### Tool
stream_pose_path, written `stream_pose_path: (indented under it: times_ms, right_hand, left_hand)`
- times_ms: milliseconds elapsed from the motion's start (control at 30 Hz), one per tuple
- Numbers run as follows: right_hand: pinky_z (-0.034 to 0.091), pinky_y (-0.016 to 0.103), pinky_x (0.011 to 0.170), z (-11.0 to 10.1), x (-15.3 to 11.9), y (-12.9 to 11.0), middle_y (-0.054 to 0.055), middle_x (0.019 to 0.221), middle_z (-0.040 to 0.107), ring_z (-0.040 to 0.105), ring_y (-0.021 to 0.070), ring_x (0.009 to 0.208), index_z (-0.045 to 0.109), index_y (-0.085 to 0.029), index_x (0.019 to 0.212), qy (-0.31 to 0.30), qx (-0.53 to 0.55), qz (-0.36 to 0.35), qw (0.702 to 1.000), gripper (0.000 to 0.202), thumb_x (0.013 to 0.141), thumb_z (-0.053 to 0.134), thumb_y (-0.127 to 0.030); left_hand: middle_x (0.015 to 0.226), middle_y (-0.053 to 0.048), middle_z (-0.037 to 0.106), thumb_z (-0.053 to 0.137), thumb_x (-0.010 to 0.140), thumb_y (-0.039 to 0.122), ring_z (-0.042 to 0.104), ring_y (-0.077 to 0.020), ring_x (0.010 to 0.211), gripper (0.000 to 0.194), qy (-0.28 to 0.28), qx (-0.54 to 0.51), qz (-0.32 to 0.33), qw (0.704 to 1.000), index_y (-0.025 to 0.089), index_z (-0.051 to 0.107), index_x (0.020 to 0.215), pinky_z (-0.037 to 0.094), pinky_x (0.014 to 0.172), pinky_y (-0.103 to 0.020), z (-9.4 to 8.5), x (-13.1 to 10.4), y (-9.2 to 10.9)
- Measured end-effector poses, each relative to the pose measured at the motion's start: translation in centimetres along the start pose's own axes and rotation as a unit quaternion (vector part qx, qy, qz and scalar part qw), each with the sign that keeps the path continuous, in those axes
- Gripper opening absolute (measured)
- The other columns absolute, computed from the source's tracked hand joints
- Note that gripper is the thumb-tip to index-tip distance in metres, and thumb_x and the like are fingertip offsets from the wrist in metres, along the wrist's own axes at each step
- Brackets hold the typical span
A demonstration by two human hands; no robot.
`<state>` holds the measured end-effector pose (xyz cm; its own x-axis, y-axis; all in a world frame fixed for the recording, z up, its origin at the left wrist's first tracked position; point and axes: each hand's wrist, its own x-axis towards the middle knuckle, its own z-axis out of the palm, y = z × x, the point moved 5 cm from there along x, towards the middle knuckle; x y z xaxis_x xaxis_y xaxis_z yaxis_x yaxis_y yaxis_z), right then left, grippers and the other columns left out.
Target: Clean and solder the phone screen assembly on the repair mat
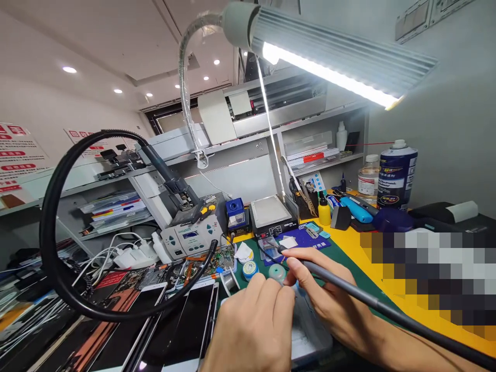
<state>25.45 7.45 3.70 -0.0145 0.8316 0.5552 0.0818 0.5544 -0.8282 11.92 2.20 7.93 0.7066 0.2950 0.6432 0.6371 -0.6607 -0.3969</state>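
Note:
My right hand (329, 294) is closed round a grey pen-shaped tool (341, 281) with a thick dark cord, which looks like a soldering iron. Its tip does not show clearly. The cord passes back over my right forearm to the lower right edge. My left hand (253, 320) has its back to me and its fingers curled in, so whatever it grips is hidden. Both hands are close together above a pale grey tray (310, 328). Just beyond my knuckles sit a blue round tin (250, 270) and a greenish round container (276, 271). A solder spool (230, 282) lies left of them.
A hot-air station (191, 235) with a looping black hose (48, 206) stands left, behind phones (194, 315) and circuit boards (225, 257). A small hot plate (273, 214) is at the back. A spray can (397, 175) stands right. A lamp (341, 57) hangs overhead.

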Motion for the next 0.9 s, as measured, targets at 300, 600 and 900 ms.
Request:
stream_pose_path:
  times_ms: [300,600,900]
  right_hand:
    - [0.063,0.024,0.069,0.8,-0.5,0.3,0.004,0.09,0.083,0.08,0.0194,0.079,0.073,-0.023,0.102,-0.008,-0.077,-0.059,0.995,0.018,0.1,0.056,-0.027]
    - [0.065,0.021,0.065,0.9,-0.8,-0.1,0.001,0.088,0.084,0.08,0.0175,0.072,0.072,-0.024,0.104,0.015,-0.1,-0.123,0.987,0.015,0.097,0.059,-0.021]
    - [0.065,0.022,0.08,1.0,-1.5,0.2,0.001,0.096,0.085,0.081,0.0174,0.08,0.072,-0.026,0.11,0.057,-0.166,-0.198,0.964,0.02,0.095,0.062,-0.018]
  left_hand:
    - [0.081,-0.002,0.063,0.057,0.088,0.01,0.057,-0.0154,0.067,0.039,0.015,-0.037,-0.05,0.998,0.01,0.056,0.127,0.047,0.052,-0.028,1.6,-1.4,0.0]
    - [0.088,0.001,0.07,0.061,0.087,0.009,0.064,-0.0146,0.072,0.035,0.04,-0.029,-0.071,0.996,0.015,0.061,0.121,0.054,0.061,-0.028,1.5,-2.3,0.1]
    - [0.101,0.002,0.076,0.066,0.092,0.024,0.069,-0.0188,0.085,0.028,0.053,0.085,-0.11,0.989,0.018,0.064,0.119,0.051,0.075,-0.032,0.8,-3.5,0.0]
